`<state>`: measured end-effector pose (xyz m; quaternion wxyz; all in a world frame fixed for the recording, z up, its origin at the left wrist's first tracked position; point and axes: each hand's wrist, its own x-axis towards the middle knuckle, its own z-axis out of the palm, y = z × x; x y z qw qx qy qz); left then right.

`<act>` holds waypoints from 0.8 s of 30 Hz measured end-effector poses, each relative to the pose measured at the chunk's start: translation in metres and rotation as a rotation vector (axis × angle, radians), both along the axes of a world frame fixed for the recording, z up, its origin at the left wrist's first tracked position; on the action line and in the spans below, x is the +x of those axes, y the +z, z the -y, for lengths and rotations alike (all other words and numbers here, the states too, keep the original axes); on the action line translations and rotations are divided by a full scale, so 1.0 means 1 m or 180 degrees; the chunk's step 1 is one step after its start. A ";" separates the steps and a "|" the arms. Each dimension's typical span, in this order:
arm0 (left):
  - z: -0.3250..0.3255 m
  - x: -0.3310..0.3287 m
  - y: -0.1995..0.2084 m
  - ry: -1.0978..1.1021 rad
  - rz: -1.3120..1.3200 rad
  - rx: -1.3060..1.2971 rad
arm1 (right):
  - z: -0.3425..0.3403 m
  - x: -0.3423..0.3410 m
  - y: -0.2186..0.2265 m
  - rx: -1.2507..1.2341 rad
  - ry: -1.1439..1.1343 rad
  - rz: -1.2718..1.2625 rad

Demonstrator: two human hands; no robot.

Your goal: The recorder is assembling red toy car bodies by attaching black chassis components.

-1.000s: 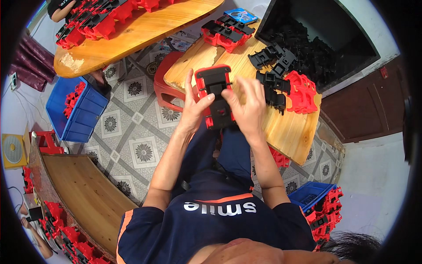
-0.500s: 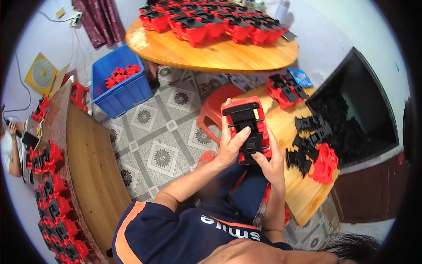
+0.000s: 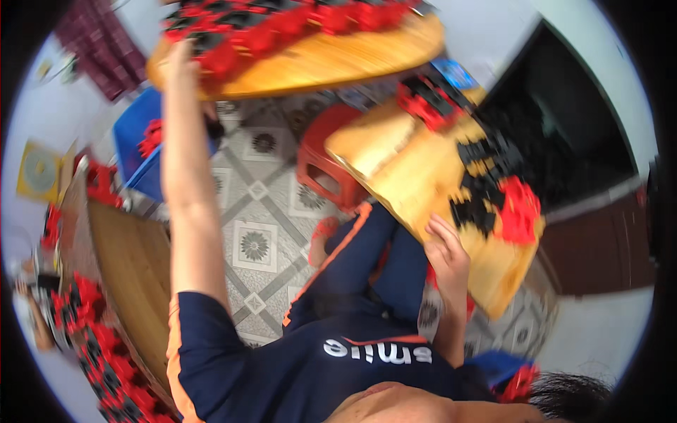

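Observation:
My left arm stretches to the far wooden table, and my left hand is at its left end against the red and black plastic assemblies lying there in rows. Motion blur smears its fingers, so whether it still grips a piece cannot be made out. My right hand hovers by the near edge of the small wooden table, fingers loosely stretched and nothing in them. Close to it lie black plastic parts and red plastic parts.
A red plastic stool stands between the tables. On the left are a blue crate with red parts and a bench lined with assemblies. Black parts fill a large dark container at right. Another person sits far left.
The red and black assembly has left my lap area. My left hand has swung from it up to the far table; my right hand has let go and moved slightly right.

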<state>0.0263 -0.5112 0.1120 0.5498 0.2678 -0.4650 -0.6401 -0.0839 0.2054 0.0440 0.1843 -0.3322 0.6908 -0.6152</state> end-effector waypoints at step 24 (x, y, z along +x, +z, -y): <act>-0.582 -0.154 -0.128 -0.2311 0.1259 -0.2070 | -0.111 -0.123 -0.045 -0.0107 -0.1493 -0.0147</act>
